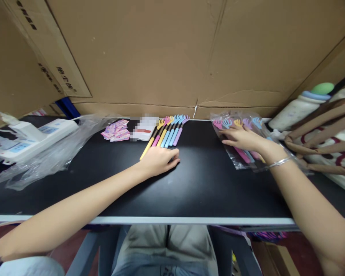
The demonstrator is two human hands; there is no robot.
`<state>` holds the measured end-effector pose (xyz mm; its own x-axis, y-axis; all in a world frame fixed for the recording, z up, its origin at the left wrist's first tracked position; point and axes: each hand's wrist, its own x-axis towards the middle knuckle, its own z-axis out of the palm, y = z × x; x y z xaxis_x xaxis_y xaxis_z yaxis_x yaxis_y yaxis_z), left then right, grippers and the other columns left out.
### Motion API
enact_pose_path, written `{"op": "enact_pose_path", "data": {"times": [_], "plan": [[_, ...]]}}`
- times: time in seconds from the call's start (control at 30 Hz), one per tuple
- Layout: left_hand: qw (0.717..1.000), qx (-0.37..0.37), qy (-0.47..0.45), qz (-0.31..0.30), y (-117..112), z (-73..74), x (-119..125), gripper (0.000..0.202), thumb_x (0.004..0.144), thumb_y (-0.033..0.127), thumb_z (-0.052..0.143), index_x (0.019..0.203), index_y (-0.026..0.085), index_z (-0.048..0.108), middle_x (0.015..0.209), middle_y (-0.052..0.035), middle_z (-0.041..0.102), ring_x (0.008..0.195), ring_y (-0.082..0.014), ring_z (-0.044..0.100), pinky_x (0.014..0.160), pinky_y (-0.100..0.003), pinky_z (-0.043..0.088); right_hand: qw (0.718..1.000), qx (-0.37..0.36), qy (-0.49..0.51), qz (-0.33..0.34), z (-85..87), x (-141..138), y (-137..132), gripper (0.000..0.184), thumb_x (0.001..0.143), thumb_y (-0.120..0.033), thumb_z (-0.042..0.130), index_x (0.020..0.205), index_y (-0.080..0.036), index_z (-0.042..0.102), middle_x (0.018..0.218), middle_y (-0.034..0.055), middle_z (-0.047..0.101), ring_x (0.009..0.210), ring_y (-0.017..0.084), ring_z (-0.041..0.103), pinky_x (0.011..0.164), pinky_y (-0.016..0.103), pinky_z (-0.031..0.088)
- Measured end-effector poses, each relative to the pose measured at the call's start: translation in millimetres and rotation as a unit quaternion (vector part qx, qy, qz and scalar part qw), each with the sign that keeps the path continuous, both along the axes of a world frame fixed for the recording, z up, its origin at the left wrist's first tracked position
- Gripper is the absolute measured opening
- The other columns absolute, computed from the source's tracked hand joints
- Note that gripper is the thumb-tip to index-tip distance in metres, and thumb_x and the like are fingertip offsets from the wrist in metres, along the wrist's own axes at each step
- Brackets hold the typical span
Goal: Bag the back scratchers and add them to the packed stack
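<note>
Right fingers (229,143) over bagged claw-sticks (242,155) | cardboard (149,50): dark characters (64,79), unreadable

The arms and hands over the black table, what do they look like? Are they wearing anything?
The left hand and right hand wear no gloves. The left forearm and right forearm are bare. A thin, shiny, silver-coloured bracelet circles the right wrist. I can't see anything on the left wrist.
</note>
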<state>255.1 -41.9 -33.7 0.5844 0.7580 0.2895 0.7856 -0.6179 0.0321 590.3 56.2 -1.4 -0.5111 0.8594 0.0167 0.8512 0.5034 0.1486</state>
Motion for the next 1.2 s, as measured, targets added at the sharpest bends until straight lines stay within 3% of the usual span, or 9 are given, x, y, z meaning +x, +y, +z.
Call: {"op": "enact_pose_path", "data": {"times": [0.1,0.2,0.43,0.6,0.77,1.2], "plan": [[1.0,0.022,0.01,-0.001,0.4,-1.2,-0.2,0.024,0.09,0.038,0.044,0.08,0.022,0.059,0.067,0.0003,0.063,0.064,-0.016,0.056,0.078,-0.033,0.038,0.995,0.099,0.022,0.022,9.8,-28.7,-17.6,0.047,0.091,-0.045,0.037,0.127,-0.022,0.056,0.125,0.012,0.061,0.123,0.035,0.047,0.103,0.06,0.029],[1.0,0.026,0.016,0.004,0.0,-0.6,0.0,0.024,0.09,0.04,0.045,0.081,0.022,0.059,0.066,0.0007,0.063,0.062,-0.016,0.056,0.077,-0.033,0.038,0.986,0.135,0.064,0.073,12.7,-61.0,-38.4,0.043,0.094,-0.041,0.036,0.124,-0.02,0.058,0.122,0.0132,0.062,0.121,0.031,0.048,0.103,0.054,0.032],[0.999,0.026,-0.036,-0.018,2.0,1.9,-2.7,0.019,0.091,0.034,0.046,0.087,0.023,0.06,0.07,0.0022,0.065,0.068,-0.0139,0.061,0.063,-0.025,0.035,0.968,0.06,0.129,0.209,-13.5,-112.0,-70.2,0.03,0.094,-0.031,0.042,0.115,-0.02,0.061,0.109,0.0093,0.066,0.102,0.024,0.058,0.09,0.041,0.045],[0.994,0.069,-0.071,-0.045,4.8,-0.1,-4.5,0.016,0.091,0.028,0.045,0.089,0.022,0.06,0.086,0.0009,0.067,0.082,-0.0129,0.061,0.065,-0.023,0.037,0.957,0.028,0.178,0.227,-28.4,-120.9,-73.7,0.028,0.094,-0.026,0.04,0.117,-0.022,0.058,0.117,0.0085,0.062,0.106,0.024,0.055,0.088,0.041,0.048],[0.995,0.06,-0.047,-0.066,4.3,-2.3,-2.8,0.016,0.092,0.025,0.044,0.093,0.023,0.06,0.091,0.0011,0.064,0.09,-0.0142,0.059,0.071,-0.025,0.037,0.948,0.013,0.224,0.225,-32.1,-120.6,-71.8,0.023,0.093,-0.024,0.042,0.11,-0.022,0.058,0.113,0.008,0.062,0.106,0.024,0.052,0.09,0.042,0.047],[0.995,0.056,-0.038,-0.076,3.8,-4.4,-2.4,0.016,0.092,0.024,0.042,0.097,0.022,0.057,0.096,-0.0008,0.062,0.092,-0.0148,0.058,0.069,-0.026,0.038,0.944,0.007,0.246,0.222,-35.1,-122.2,-71.3,0.022,0.093,-0.022,0.042,0.108,-0.023,0.058,0.11,0.0078,0.061,0.103,0.024,0.051,0.09,0.044,0.047]]}}
